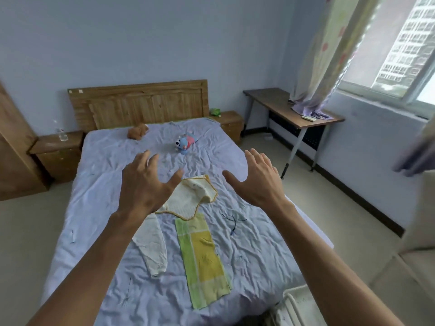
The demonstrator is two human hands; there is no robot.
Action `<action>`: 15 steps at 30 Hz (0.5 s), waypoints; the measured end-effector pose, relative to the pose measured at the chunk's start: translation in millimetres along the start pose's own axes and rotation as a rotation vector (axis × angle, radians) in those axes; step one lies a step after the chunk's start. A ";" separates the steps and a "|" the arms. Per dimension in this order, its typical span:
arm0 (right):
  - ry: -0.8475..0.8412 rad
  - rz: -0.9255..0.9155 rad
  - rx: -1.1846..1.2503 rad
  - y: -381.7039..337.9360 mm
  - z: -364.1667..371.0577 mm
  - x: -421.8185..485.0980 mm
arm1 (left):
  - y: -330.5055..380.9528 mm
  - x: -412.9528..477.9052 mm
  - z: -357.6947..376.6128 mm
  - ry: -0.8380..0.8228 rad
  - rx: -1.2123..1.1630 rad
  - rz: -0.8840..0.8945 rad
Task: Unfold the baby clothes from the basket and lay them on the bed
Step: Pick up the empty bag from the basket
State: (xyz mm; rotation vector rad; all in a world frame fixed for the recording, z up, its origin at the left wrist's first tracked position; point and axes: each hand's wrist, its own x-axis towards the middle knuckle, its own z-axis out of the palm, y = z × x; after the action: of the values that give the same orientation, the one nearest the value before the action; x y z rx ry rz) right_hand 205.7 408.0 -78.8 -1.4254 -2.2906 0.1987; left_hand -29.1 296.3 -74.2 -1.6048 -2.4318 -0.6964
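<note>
My left hand and right hand spread, holding nothing, I'd press down and smooth the cream top with its folded flap outward

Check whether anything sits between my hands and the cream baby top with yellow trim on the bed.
Nothing visible does. The left hand and right hand are open above the cream baby top, holding nothing. The blue plush toy and brown plush toy lie beyond it, nearer the headboard.

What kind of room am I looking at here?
Most likely a bedroom in a home: a bed with a wooden headboard, a nightstand beside it, and a blue soft toy lying on the sheet.
</note>
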 end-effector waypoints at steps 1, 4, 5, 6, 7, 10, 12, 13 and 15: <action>0.011 0.016 0.003 4.0 -7.1 -16.1 | 6.2 -10.8 -1.3 -0.007 -0.009 0.025; 0.053 0.061 -0.003 21.4 -30.6 -59.6 | 30.4 -38.6 -5.0 -0.024 -0.037 0.088; 0.069 0.074 -0.007 29.2 -38.4 -72.9 | 40.1 -47.4 -5.7 -0.027 -0.046 0.104; 0.087 0.084 -0.008 37.9 -45.8 -86.4 | 50.8 -56.0 -5.4 -0.030 -0.053 0.120; 0.106 0.096 -0.009 47.5 -52.5 -99.3 | 61.7 -64.5 -4.7 -0.033 -0.059 0.134; 0.138 0.144 -0.015 82.3 -69.0 -137.2 | 96.6 -89.4 0.6 -0.032 -0.080 0.181; 0.134 0.188 -0.021 111.6 -78.9 -163.1 | 123.2 -108.8 6.1 -0.028 -0.107 0.204; 0.132 0.209 -0.024 127.2 -83.6 -176.3 | 137.5 -119.4 9.6 -0.032 -0.120 0.211; 0.125 0.250 -0.037 158.7 -93.2 -202.8 | 168.1 -140.3 19.2 -0.051 -0.137 0.226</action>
State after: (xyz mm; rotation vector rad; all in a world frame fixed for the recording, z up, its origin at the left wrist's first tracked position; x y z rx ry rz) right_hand 452.5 292.6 -107.1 -1.6923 -2.0238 0.1376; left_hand 183.2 242.4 -92.5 -1.9333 -2.2291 -0.8062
